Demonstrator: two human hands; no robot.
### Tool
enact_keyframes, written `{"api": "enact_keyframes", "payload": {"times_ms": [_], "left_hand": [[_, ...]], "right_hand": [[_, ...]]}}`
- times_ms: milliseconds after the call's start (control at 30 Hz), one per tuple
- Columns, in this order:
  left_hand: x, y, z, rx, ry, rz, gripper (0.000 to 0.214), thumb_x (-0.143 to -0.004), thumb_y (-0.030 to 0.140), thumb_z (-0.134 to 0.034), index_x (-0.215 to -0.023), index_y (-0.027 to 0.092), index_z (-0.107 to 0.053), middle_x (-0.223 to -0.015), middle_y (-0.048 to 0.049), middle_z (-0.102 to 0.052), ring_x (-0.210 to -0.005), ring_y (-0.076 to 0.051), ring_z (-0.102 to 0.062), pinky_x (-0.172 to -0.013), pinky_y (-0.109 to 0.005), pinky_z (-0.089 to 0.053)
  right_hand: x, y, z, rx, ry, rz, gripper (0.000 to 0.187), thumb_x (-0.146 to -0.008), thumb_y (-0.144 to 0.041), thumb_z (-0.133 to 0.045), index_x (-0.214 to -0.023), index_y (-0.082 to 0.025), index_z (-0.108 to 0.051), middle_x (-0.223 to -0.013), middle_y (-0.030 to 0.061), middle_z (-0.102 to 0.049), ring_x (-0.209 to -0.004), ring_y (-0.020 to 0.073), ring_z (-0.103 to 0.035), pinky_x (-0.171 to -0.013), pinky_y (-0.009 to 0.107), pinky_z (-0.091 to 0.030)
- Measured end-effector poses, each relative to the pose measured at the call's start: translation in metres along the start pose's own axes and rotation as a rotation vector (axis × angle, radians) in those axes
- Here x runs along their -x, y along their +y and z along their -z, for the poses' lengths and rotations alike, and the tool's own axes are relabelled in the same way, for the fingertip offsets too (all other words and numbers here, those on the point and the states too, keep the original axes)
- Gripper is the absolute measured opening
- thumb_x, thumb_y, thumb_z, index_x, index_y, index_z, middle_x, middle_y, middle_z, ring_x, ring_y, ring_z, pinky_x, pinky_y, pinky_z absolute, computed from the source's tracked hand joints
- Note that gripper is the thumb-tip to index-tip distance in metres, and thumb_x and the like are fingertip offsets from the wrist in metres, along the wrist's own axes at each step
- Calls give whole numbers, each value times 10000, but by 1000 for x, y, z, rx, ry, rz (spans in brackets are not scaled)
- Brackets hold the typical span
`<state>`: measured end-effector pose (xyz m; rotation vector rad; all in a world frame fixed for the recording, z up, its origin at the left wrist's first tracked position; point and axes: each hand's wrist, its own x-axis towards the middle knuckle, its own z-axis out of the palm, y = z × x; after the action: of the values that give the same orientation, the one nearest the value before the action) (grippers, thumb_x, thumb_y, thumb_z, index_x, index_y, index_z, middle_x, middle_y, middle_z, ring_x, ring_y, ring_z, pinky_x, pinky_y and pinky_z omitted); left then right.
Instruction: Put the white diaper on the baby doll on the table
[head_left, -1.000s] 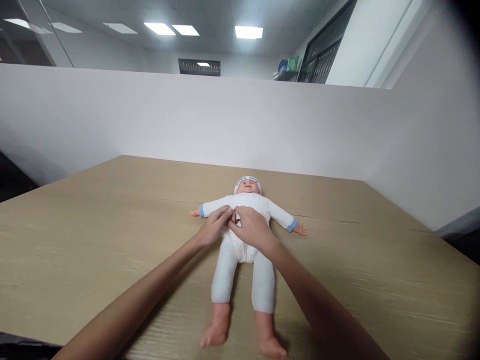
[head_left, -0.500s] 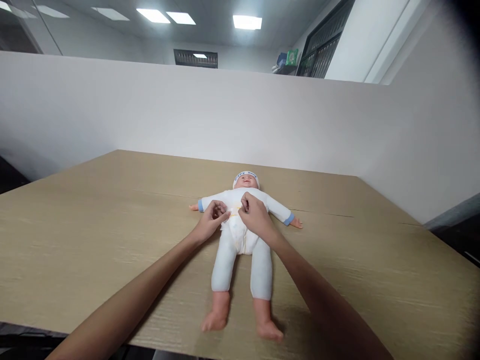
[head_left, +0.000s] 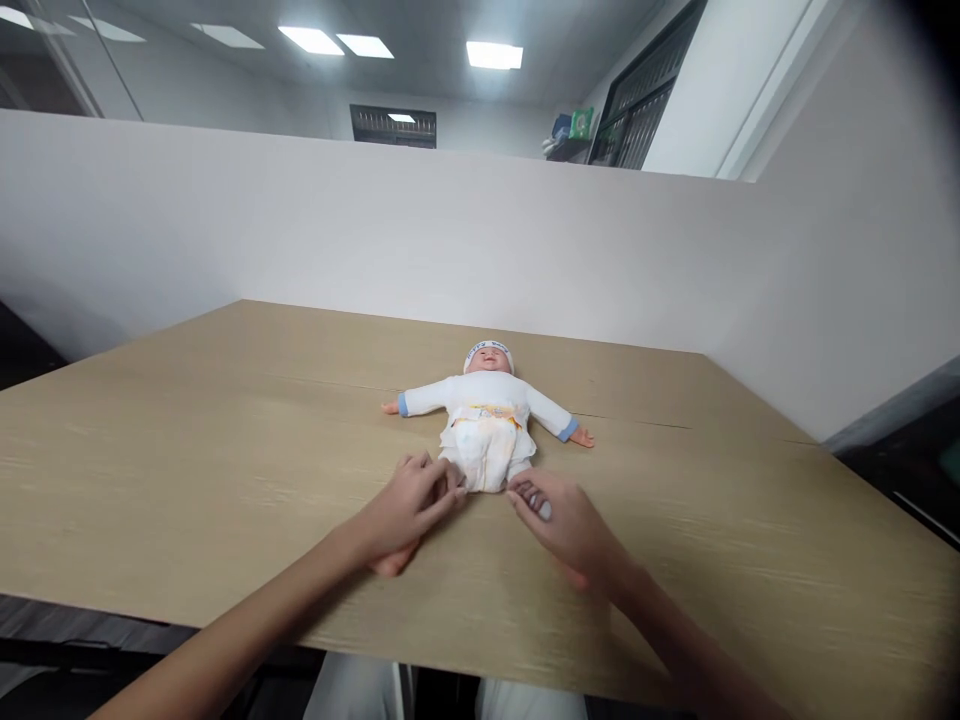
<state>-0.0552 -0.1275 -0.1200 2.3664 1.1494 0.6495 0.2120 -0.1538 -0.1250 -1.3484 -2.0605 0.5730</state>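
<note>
A baby doll (head_left: pixel 489 388) in a white suit with blue cuffs lies on its back, arms spread, head away from me. Around its hips is a white diaper (head_left: pixel 484 450) with yellow-orange marks at the waist and ruffled sides. My left hand (head_left: pixel 420 500) is closed, its fingertips pinching the diaper's lower edge by the doll's leg on the left. On the other side my right hand (head_left: pixel 551 515) has curled fingers at the matching leg edge. My hands and wrists cover most of the doll's legs; bits of its feet show beneath them.
The doll lies on a wooden table (head_left: pixel 300 430) whose front edge is close to my lap. A white partition (head_left: pixel 450 240) stands behind the table. Beyond it, a green package (head_left: pixel 580 123) sits on a shelf.
Both hands have moved down from the diaper's waist to its leg openings. The waist tabs are uncovered now, while the doll's legs are mostly hidden behind my hands.
</note>
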Motion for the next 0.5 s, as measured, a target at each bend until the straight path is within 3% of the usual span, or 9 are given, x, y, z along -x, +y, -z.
{"api": "enact_keyframes", "payload": {"times_ms": [100,267,433,500], "left_hand": [[-14,-3,2,-16,38,81,340,-977,558,-578,-990,221,-619,-930,-47,-654,-904,-254,-566,-843,-368,-409],[-29,-4,-3,-96,20,86,310,-979,498,-583,-844,219,-590,-792,-19,-642,-776,-228,-577,-771,-341,-393],[-28,-11,-11,-85,83,72,350,-984,444,-587,-726,212,-537,-760,-18,-599,-800,-223,-553,-750,-329,-397],[-27,-12,-11,-7,113,18,297,-994,395,-584,-764,208,-559,-856,-24,-627,-858,-217,-572,-794,-328,-427]], "right_hand": [[-14,2,-6,64,28,-32,110,-985,-318,-571,-968,-247,-653,-834,11,-703,-727,187,-638,-688,303,-435],[-24,-8,-28,237,76,-4,157,-963,-265,-610,-813,-228,-577,-777,-1,-645,-698,173,-583,-640,297,-362],[-16,-9,-36,260,131,11,6,-946,-231,-641,-947,-234,-635,-987,40,-651,-878,215,-624,-725,318,-435],[-14,-10,-37,227,143,4,81,-946,-221,-640,-1025,-242,-645,-1077,51,-650,-943,230,-637,-747,325,-461]]}}
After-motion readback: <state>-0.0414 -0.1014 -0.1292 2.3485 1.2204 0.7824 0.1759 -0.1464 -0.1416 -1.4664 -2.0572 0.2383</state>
